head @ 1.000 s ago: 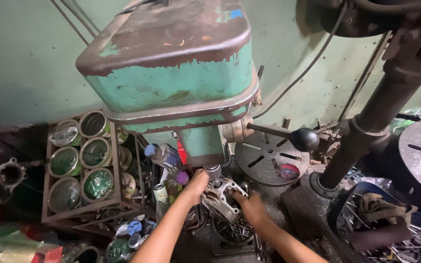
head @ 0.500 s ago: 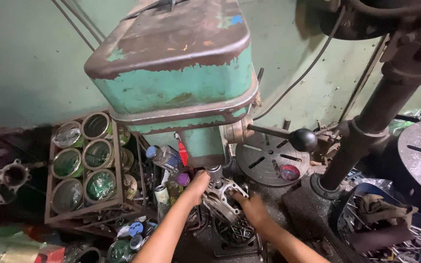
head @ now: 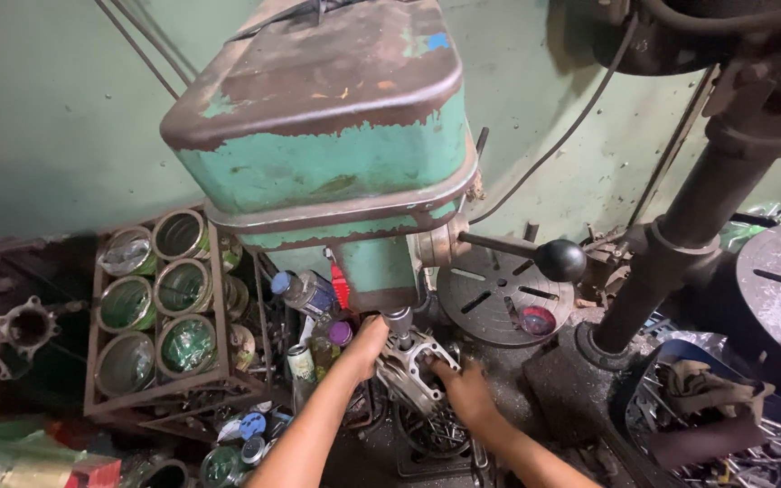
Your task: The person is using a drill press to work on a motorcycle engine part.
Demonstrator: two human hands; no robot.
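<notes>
Steadying a grey casting (head: 413, 366) under the chuck (head: 399, 318), left hand (head: 368, 342) grips its nine o'clock side, right hand (head: 465, 390) its four o'clock edge; next likely calls for the feed handle (head: 559, 260).

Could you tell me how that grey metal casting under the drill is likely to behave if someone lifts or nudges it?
The metal casting looks rigid and probably heavy for its size, being thick cast metal. Its irregular lugs make rolling unlikely, though it might rock. The left hand and right hand both grip it, hinting it shifts easily. Its surface may be greasy.
</notes>
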